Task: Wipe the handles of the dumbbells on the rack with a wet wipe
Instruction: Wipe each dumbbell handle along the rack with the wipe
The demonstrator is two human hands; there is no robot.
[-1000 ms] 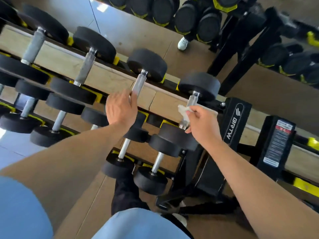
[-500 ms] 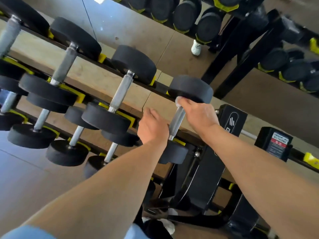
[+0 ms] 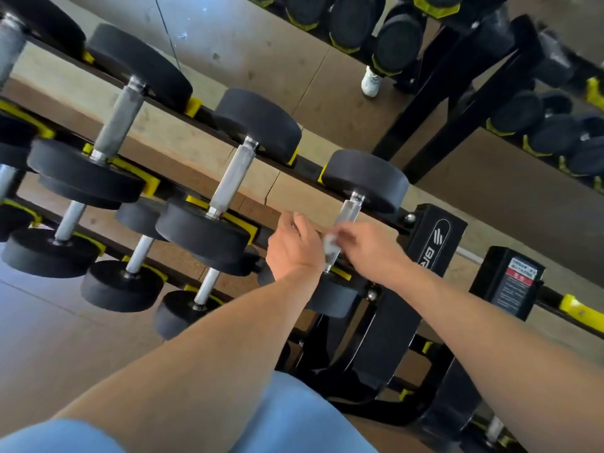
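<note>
The rightmost dumbbell on the rack's top tier has black round heads (image 3: 366, 179) and a metal handle (image 3: 350, 210). My right hand (image 3: 369, 250) is closed around the lower half of that handle, with a white wet wipe (image 3: 329, 240) pressed against the metal; motion blur softens it. Just left of the same handle is my left hand (image 3: 294, 246), back toward me and fingers curled. Whether it grips anything is hidden. The near head of this dumbbell (image 3: 333, 295) shows below my wrists.
More dumbbells lie to the left on the top tier (image 3: 233, 178) and lower tier (image 3: 140, 250). The rack's black end panel (image 3: 431, 243) stands right of my hands, with a second labelled rack post (image 3: 516, 282) beyond. A mirror behind reflects other racks (image 3: 359, 14).
My right hand has slid with the wipe from the far end of the handle down toward the near end. My left hand stays beside the handle.
</note>
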